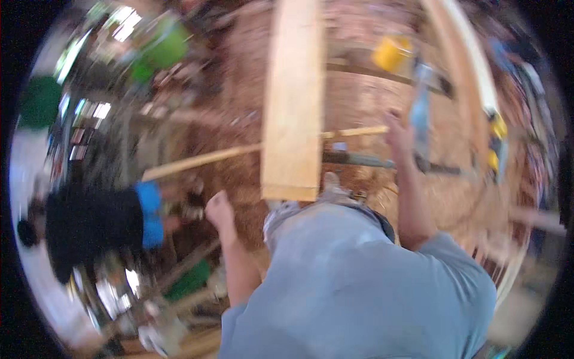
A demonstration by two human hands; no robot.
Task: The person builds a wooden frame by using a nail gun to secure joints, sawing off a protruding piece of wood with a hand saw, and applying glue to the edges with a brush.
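A long pale wooden board runs upright through the middle, above my grey-shirted torso, with a thin wooden strip lying crosswise to it. My left hand hangs left of the board's near end, fingers curled, with nothing visible in them. My right hand is right of the board at the strip's right end, too smeared to show whether it grips it. Just beside it is a blurred light-blue object, and a dark bar crosses below the board.
A co-worker in dark shirt and blue shorts is at left. A green container, a yellow bucket, long timber at right with a yellow-black tool, and reddish sawdust-covered ground surround me.
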